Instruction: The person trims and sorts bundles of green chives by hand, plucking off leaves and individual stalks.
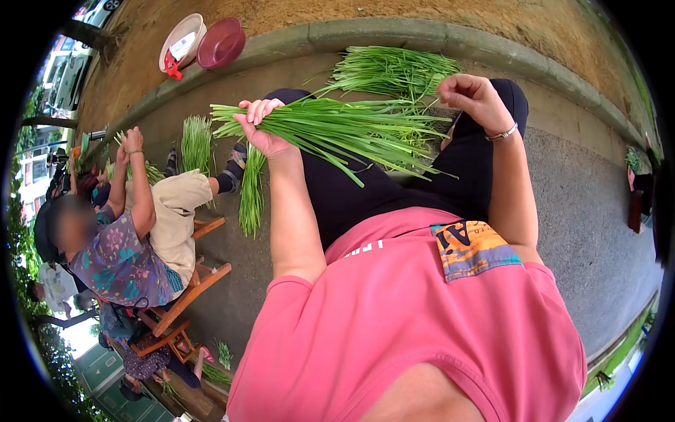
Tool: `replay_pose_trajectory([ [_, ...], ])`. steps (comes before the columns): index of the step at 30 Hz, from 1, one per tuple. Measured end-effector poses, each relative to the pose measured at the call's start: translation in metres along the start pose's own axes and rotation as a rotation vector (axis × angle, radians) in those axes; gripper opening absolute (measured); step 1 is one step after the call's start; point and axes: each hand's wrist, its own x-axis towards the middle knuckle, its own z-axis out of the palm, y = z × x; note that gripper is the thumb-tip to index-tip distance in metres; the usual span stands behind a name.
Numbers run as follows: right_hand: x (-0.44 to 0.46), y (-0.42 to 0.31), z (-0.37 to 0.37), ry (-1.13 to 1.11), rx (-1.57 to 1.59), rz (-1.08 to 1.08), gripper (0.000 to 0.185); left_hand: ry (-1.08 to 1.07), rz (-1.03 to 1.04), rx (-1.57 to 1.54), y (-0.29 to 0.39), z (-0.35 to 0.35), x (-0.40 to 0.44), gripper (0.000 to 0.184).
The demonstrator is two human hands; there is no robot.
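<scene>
My left hand (266, 132) is closed around the stem end of a bunch of garlic chives (351, 123). The long green leaves fan out to the right across my lap. My right hand (472, 100), with a bracelet at the wrist, is raised near the leaf tips. Its fingers are curled into a pinch, and I cannot make out what is between them. Just past my knees lies a large pile of garlic chives (394, 70) on the ground, close to the kerb.
Two basins, a pale one (171, 48) and a dark pink one (228, 43), stand by the kerb (351, 34). To my left a seated co-worker (133, 246) handles greens. Another chive pile (197, 144) and a smaller bunch (251, 200) lie between us.
</scene>
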Motion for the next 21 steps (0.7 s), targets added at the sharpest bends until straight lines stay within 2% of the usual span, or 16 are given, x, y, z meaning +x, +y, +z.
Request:
replay_pose_trajectory([
  [2,-0.002,-0.007,0.004,-0.202,0.046,-0.017,0.007,-0.008,0.003,0.023,0.001,-0.001,0.000,0.019],
  [4,-0.003,-0.017,0.011,-0.239,-0.001,0.002,0.008,0.002,0.007,0.024,0.001,-0.001,0.001,0.019],
  [6,-0.005,-0.029,0.016,-0.295,-0.264,-0.022,0.012,0.012,0.012,0.026,0.001,-0.001,0.001,0.018],
  [10,-0.002,-0.027,0.022,-0.298,-0.415,-0.068,0.017,0.024,0.021,0.023,-0.002,0.001,0.001,0.019],
  [16,0.001,-0.016,0.022,-0.263,-0.451,-0.200,0.014,0.029,0.032,0.047,-0.003,0.001,0.001,0.018],
  [20,0.000,-0.019,0.017,-0.263,-0.413,-0.160,0.014,0.011,0.016,0.073,-0.003,0.001,0.001,0.019],
  [21,-0.002,-0.021,0.016,-0.253,-0.377,-0.077,0.014,0.011,0.016,0.073,-0.002,0.001,0.001,0.019],
])
